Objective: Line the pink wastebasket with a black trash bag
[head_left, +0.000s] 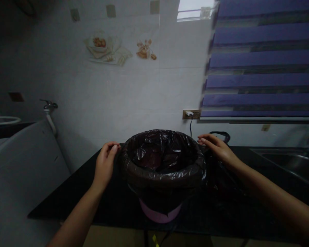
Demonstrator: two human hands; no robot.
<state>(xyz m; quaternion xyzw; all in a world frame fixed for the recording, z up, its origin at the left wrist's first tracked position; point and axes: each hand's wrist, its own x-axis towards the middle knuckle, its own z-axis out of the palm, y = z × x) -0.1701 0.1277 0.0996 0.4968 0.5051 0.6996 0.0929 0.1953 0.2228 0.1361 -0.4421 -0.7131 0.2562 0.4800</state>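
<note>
A pink bin stands upright on the dark countertop in the head view. It is lined with a black plastic bag, whose edge is folded over the rim and hangs down most of the outside. The pink wall shows only near the base. My left hand is just left of the rim, fingers loosely bent and nothing visible in them. On the other side, my right hand hovers by the rim with its fingers stretched out. Whether either hand's fingertips touch the bag is hard to tell.
More black plastic lies on the dark countertop under my right arm. A sink is set in at the right. A plugged-in socket and a tap are on the wall. A white appliance stands at left.
</note>
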